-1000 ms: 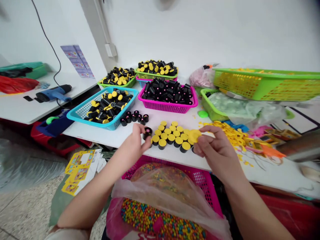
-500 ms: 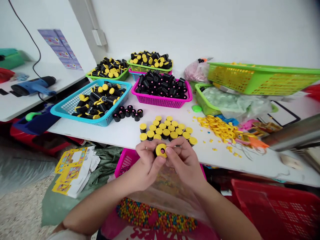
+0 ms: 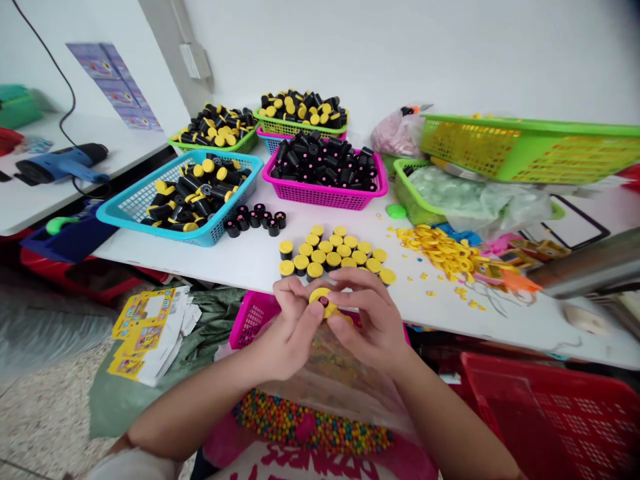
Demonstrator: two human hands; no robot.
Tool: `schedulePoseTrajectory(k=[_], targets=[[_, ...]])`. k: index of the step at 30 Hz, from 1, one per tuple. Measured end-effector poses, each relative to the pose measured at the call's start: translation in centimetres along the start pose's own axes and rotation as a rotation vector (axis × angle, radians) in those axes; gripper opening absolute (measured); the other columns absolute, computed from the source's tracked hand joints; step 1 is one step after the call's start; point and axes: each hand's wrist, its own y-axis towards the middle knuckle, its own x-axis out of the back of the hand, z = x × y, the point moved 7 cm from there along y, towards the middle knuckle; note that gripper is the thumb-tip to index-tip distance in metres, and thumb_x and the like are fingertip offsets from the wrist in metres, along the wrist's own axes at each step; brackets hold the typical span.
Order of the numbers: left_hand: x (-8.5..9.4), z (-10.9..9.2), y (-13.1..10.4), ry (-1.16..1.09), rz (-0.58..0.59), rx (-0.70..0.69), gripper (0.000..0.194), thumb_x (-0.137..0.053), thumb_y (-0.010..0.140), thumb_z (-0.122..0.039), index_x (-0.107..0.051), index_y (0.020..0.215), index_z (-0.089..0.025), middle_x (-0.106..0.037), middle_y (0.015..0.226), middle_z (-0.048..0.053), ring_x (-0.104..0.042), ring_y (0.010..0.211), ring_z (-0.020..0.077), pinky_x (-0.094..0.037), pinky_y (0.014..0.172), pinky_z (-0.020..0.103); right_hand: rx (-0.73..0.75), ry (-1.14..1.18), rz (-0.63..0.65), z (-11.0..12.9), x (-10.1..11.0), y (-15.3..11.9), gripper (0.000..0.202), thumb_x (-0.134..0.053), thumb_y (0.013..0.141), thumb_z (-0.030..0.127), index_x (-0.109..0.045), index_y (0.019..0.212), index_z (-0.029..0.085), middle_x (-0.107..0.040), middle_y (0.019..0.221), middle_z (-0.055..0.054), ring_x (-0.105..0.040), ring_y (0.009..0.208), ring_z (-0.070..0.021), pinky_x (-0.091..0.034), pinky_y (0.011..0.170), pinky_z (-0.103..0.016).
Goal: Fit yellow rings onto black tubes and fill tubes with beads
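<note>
Between my hands, over the table's front edge, is a small black cylinder with a yellow ring on its top face; a pinkish centre shows through the ring's hole. My left hand pinches it, thumb pressed on the ring's front. At the right edge of the ring, the thumb and index finger of my right hand close on it, other fingers curled loosely. Most of the cylinder is hidden by the fingers. Just beyond stand several yellow-topped black cylinders in rows. Several uncapped black cylinders are grouped farther left.
A blue basket and a magenta basket hold black cylinders. Loose yellow rings lie at right, near a green basket. Below my hands, a clear bag covers colourful beads. A heat gun rests far left.
My left thumb has moved up onto the ring's face. My right fingers have shifted and spread a little at its right edge. The camera view has tilted slightly.
</note>
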Motion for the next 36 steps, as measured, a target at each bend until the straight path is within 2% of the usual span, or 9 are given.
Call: schedulePoseTrajectory(k=[5, 7, 10, 16, 22, 26, 30, 34, 36], targets=[[-0.3, 0.9, -0.5, -0.311, -0.024, 0.136, 0.017, -0.032, 0.101, -0.043, -0.025, 0.102, -0.028, -0.051, 0.112, 0.002, -0.055, 0.103, 0.0150, -0.045, 0.090, 0.033, 0.157, 0.056, 0.087, 0.4, -0.3, -0.4, 0.061, -0.075, 0.078, 0.032, -0.047, 0.131, 0.024, -0.055, 0.122, -0.011, -0.056, 0.117, -0.0237, -0.051, 0.099, -0.043], [-0.3, 1.6, -0.9, -0.420, -0.039, 0.206, 0.020, -0.037, 0.099, -0.045, -0.025, 0.103, -0.029, -0.051, 0.107, 0.000, -0.057, 0.090, 0.0141, -0.050, 0.073, 0.027, 0.176, 0.032, 0.112, 0.5, -0.5, -0.6, 0.063, -0.077, 0.076, 0.027, -0.048, 0.132, 0.022, -0.056, 0.121, -0.012, -0.055, 0.118, -0.0246, -0.051, 0.099, -0.044], [-0.6, 2.2, -1.2, -0.513, -0.023, 0.267, 0.024, -0.040, 0.097, -0.048, -0.026, 0.102, -0.029, -0.050, 0.095, -0.002, -0.054, 0.071, 0.0109, -0.044, 0.055, 0.019, 0.183, -0.010, 0.122, 0.5, -0.7, -0.8, 0.057, -0.074, 0.078, 0.022, -0.050, 0.129, 0.022, -0.058, 0.121, -0.012, -0.056, 0.119, -0.0251, -0.052, 0.099, -0.043], [-0.4, 2.4, -1.3, -0.576, -0.084, 0.260, 0.025, -0.040, 0.097, -0.047, -0.025, 0.104, -0.029, -0.053, 0.097, -0.001, -0.056, 0.076, 0.0118, -0.047, 0.061, 0.021, 0.178, -0.109, 0.115, 0.2, -0.4, -1.0, 0.060, -0.074, 0.078, 0.031, -0.048, 0.132, 0.024, -0.058, 0.123, -0.011, -0.057, 0.118, -0.0245, -0.053, 0.100, -0.040], [-1.4, 2.6, -1.2, -0.793, -0.067, 0.377, 0.033, -0.051, 0.091, -0.048, -0.025, 0.105, -0.031, -0.053, 0.105, 0.000, -0.060, 0.081, 0.0142, -0.049, 0.061, 0.023, 0.229, -0.089, 0.117, 0.6, -0.7, -1.4, 0.055, -0.058, 0.081, 0.010, -0.046, 0.133, 0.020, -0.058, 0.121, -0.012, -0.056, 0.119, -0.0225, -0.053, 0.099, -0.038], [-2.1, 2.1, -0.7, -0.951, -0.132, 0.489, 0.050, -0.069, 0.079, -0.044, -0.026, 0.100, -0.030, -0.054, 0.098, -0.003, -0.060, 0.082, 0.0138, -0.048, 0.060, 0.020, 0.159, -0.119, 0.003, 0.4, -1.0, -1.7, 0.056, -0.054, 0.076, 0.011, -0.048, 0.130, 0.020, -0.059, 0.117, -0.013, -0.060, 0.110, -0.0260, -0.056, 0.091, -0.044], [-2.7, 1.8, -0.1, -1.047, -0.183, 0.579, 0.047, -0.070, 0.075, -0.034, -0.031, 0.098, -0.027, -0.054, 0.083, -0.005, -0.059, 0.074, 0.0118, -0.045, 0.058, 0.018, 0.137, -0.139, -0.103, 0.9, -1.2, -2.0, 0.052, -0.051, 0.076, 0.015, -0.050, 0.128, 0.019, -0.061, 0.111, -0.014, -0.061, 0.104, -0.0286, -0.057, 0.084, -0.047], [-2.8, 1.6, 0.1, -1.014, -0.100, 0.522, 0.033, -0.060, 0.084, -0.037, -0.031, 0.096, -0.025, -0.053, 0.075, -0.003, -0.057, 0.067, 0.0132, -0.038, 0.050, 0.018, -0.032, -0.035, 0.031, 0.2, -1.0, -1.2, 0.053, -0.056, 0.074, 0.011, -0.052, 0.125, 0.022, -0.059, 0.116, -0.012, -0.063, 0.088, -0.0207, -0.058, 0.059, -0.030], [-2.2, 1.1, 0.0, -0.932, -0.057, 0.403, 0.030, -0.055, 0.089, -0.043, -0.031, 0.098, -0.027, -0.054, 0.075, -0.003, -0.056, 0.065, 0.0138, -0.037, 0.049, 0.020, -0.155, 0.151, 0.144, -0.4, -0.8, -0.7, 0.052, -0.066, 0.073, 0.012, -0.056, 0.123, 0.024, -0.058, 0.120, -0.011, -0.063, 0.089, -0.0187, -0.058, 0.059, -0.026]])
